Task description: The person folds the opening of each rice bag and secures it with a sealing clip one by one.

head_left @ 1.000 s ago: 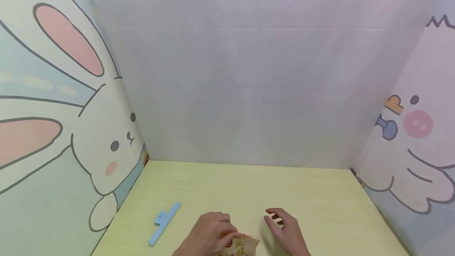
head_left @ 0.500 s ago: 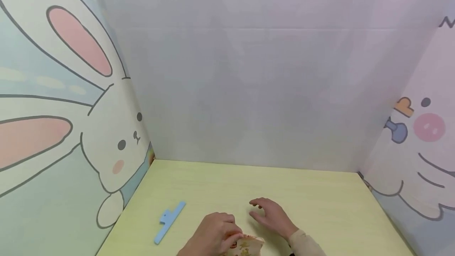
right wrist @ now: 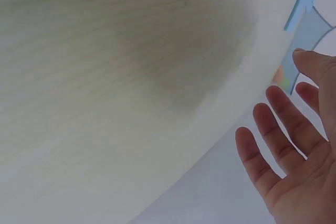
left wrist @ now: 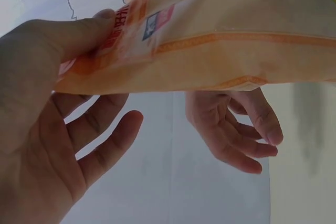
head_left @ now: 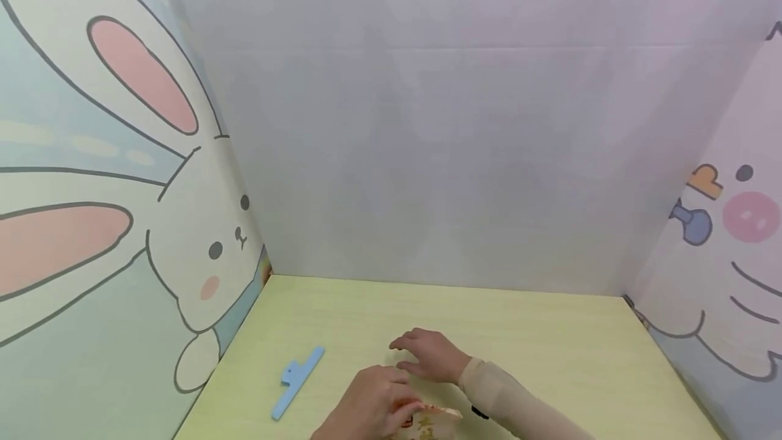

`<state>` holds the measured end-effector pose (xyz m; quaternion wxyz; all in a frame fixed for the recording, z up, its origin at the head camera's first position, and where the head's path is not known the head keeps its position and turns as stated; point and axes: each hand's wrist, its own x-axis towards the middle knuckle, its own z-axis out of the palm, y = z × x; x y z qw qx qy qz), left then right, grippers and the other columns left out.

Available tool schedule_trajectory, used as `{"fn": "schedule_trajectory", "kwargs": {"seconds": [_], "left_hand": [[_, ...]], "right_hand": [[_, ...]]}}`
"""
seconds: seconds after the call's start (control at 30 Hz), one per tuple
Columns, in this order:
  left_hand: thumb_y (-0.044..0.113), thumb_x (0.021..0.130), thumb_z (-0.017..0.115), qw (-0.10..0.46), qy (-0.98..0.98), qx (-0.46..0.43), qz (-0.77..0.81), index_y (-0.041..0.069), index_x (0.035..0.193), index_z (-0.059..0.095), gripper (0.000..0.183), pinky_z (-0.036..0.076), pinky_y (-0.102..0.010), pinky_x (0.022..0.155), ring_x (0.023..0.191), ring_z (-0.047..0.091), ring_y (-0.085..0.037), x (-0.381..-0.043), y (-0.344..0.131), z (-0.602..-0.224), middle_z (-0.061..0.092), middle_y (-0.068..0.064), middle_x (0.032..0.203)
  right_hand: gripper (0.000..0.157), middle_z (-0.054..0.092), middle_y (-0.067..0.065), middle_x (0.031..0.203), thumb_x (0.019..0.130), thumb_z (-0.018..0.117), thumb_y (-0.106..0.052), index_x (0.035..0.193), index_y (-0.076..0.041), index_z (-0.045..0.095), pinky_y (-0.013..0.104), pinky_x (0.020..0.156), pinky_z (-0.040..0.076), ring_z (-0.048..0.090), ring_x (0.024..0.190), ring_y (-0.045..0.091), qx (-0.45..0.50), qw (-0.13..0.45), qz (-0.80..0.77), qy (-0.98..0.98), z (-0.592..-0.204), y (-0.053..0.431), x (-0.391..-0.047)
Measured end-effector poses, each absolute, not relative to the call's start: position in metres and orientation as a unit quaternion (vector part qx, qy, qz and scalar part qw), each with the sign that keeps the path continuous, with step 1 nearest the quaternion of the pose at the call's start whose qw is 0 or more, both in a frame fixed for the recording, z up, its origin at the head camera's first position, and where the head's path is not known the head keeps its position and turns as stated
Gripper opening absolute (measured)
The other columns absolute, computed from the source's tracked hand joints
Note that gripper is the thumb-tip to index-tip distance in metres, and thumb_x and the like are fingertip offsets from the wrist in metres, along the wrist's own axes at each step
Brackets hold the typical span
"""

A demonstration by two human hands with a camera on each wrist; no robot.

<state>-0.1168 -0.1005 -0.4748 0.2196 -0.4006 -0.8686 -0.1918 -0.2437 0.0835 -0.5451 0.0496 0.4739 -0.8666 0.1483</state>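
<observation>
The left hand (head_left: 375,402) pinches one end of a printed orange-and-cream plastic packet (left wrist: 220,61), low in the head view. Just beyond it, the right hand (head_left: 430,356) is over the table (head_left: 550,358), fingers loosely spread, holding nothing; a light-blue bag clip (head_left: 297,383) lies farther left

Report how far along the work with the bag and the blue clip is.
Done: the left grip has the bag pinched at one end. In hand: only the bag; the right grip, above the table, holds nothing. Remaining: probably picking up the clip and fitting it to the bag; the clip lies untouched on the table.
</observation>
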Motion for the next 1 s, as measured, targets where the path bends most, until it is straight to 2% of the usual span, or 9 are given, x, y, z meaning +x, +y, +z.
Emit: {"fn": "schedule_trajectory", "kwargs": {"seconds": [0.17,0.37,0.5,0.63,0.77,1.0], "left_hand": [[0.040,0.090,0.071,0.240,-0.861,-0.402,-0.198,0.029,0.071,0.073,0.022,0.028,-0.002,0.060,0.060,0.037,0.009,-0.117,-0.101,-0.477,0.044,0.018,0.060],[0.039,0.090,0.071,0.257,-0.854,-0.409,-0.194,0.030,0.067,0.072,0.025,0.026,-0.002,0.062,0.060,0.035,0.007,-0.115,-0.101,-0.474,0.042,0.018,0.058],[0.039,0.091,0.071,0.245,-0.853,-0.416,-0.197,0.030,0.069,0.074,0.024,0.025,-0.003,0.062,0.058,0.032,0.008,-0.114,-0.100,-0.473,0.040,0.018,0.058],[0.037,0.092,0.070,0.214,-0.852,-0.425,-0.217,0.029,0.073,0.076,0.022,0.024,0.000,0.059,0.058,0.033,0.011,-0.115,-0.098,-0.473,0.043,0.019,0.058],[0.038,0.094,0.066,0.179,-0.859,-0.427,-0.219,0.028,0.075,0.077,0.025,0.024,0.002,0.060,0.059,0.035,0.013,-0.115,-0.097,-0.474,0.048,0.019,0.059],[0.038,0.095,0.065,0.174,-0.865,-0.421,-0.210,0.029,0.071,0.075,0.028,0.022,0.000,0.057,0.058,0.031,0.012,-0.116,-0.099,-0.471,0.042,0.018,0.057]], "right_hand": [[0.032,0.068,-0.011,0.118,0.097,0.062,-0.038,0.126,-0.025,0.066,0.021,0.083,0.053,0.064,0.103,0.008,0.521,0.068,0.093,-0.846,-0.543,0.057,-0.252],[0.033,0.067,-0.010,0.121,0.096,0.065,-0.031,0.128,-0.025,0.065,0.022,0.085,0.054,0.063,0.107,0.009,0.542,0.046,0.095,-0.833,-0.539,0.034,-0.258],[0.035,0.065,-0.013,0.124,0.095,0.067,-0.024,0.130,-0.026,0.064,0.022,0.089,0.053,0.062,0.111,0.007,0.552,0.026,0.101,-0.828,-0.541,0.023,-0.257],[0.042,0.062,-0.018,0.128,0.092,0.070,-0.031,0.133,-0.030,0.061,0.018,0.092,0.049,0.059,0.115,0.003,0.573,0.012,0.096,-0.814,-0.546,0.014,-0.255],[0.039,0.061,-0.017,0.128,0.096,0.065,-0.035,0.134,-0.032,0.059,0.014,0.093,0.046,0.058,0.113,0.001,0.595,0.013,0.079,-0.800,-0.550,0.003,-0.253],[0.035,0.059,-0.019,0.128,0.098,0.058,-0.043,0.132,-0.034,0.059,0.012,0.091,0.045,0.057,0.112,-0.002,0.611,0.012,0.074,-0.788,-0.553,-0.018,-0.257]]}}
